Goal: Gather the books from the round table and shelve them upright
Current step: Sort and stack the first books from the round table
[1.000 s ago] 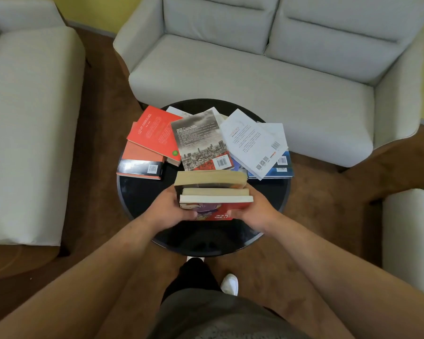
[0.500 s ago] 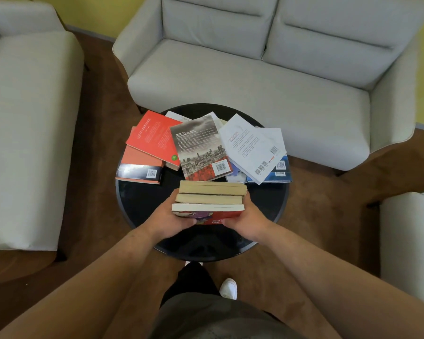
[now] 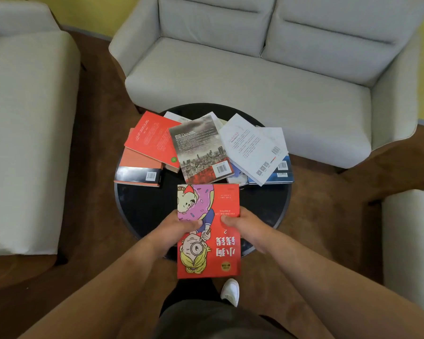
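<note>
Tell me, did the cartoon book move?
Yes. The red cartoon book tipped up toward the person, now reaching past the near rim of the round table.

Your left hand (image 3: 174,231) and right hand (image 3: 245,228) hold a book (image 3: 207,255) between them over the near edge of the counter (image 3: 142,211). Beyond it, overlapping books (image 3: 198,148) lie across the counter's far half. A sofa (image 3: 230,77) stands behind the counter, an armchair (image 3: 22,118) to its left and another seat (image 3: 411,241) to its right.
</note>
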Demonstrator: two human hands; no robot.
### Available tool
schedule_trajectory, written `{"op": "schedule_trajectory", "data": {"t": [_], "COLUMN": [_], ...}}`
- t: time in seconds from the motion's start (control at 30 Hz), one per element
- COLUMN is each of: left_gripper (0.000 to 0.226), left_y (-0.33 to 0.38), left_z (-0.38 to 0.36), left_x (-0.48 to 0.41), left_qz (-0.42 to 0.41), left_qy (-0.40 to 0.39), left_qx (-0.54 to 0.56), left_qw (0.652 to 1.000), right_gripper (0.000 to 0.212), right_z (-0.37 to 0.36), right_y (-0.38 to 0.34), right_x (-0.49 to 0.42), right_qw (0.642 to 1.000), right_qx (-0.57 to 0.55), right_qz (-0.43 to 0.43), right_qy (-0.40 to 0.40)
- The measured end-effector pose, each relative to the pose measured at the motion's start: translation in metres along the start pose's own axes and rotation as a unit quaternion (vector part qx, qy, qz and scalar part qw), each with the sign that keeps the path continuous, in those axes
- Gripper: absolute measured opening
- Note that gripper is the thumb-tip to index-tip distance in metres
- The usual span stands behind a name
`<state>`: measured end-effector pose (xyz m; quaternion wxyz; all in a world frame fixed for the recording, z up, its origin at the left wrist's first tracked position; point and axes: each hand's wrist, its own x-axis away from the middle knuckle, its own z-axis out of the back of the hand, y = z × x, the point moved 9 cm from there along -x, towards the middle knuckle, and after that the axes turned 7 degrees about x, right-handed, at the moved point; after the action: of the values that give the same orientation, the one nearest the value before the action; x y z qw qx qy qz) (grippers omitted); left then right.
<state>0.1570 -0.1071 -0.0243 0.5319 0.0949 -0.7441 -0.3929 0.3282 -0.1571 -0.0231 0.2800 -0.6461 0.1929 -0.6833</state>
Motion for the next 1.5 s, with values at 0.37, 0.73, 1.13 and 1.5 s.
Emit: {"op": "schedule_trajectory", "data": {"t": [0.37, 0.73, 1.13, 1.5], "left_gripper": [0.029, 0.043, 0.012, 0.044], "left_y": [-0.046, 0.025, 0.078, 0.118], "left_z": [0.016, 0.064, 0.068, 0.057], "left_x": [-0.017, -0.049, -0.110, -0.080], "left_qz": [0.101, -0.009, 0.051, -0.014], "left_qy": [0.145, 0.225, 0.209, 0.181], "left_qx": [0.011, -0.151, 0.095, 0.135], "left_qw": [0.984, 0.963, 0.972, 0.974], "right_gripper": [0.015, 0.024, 0.055, 0.083], "right_z": [-0.015, 0.050, 0.209, 0.217], "right_y": [0.029, -0.023, -0.109, -0.100], "right_x": [-0.011, -0.040, -0.103, -0.106], "right_qw": [0.995, 0.979, 0.845, 0.828], "right_qx": [0.057, 0.171, 0.446, 0.484], "right_qz": [-0.076, -0.007, -0.024, -0.090], "right_qy": [0.015, 0.112, 0.293, 0.268]}}
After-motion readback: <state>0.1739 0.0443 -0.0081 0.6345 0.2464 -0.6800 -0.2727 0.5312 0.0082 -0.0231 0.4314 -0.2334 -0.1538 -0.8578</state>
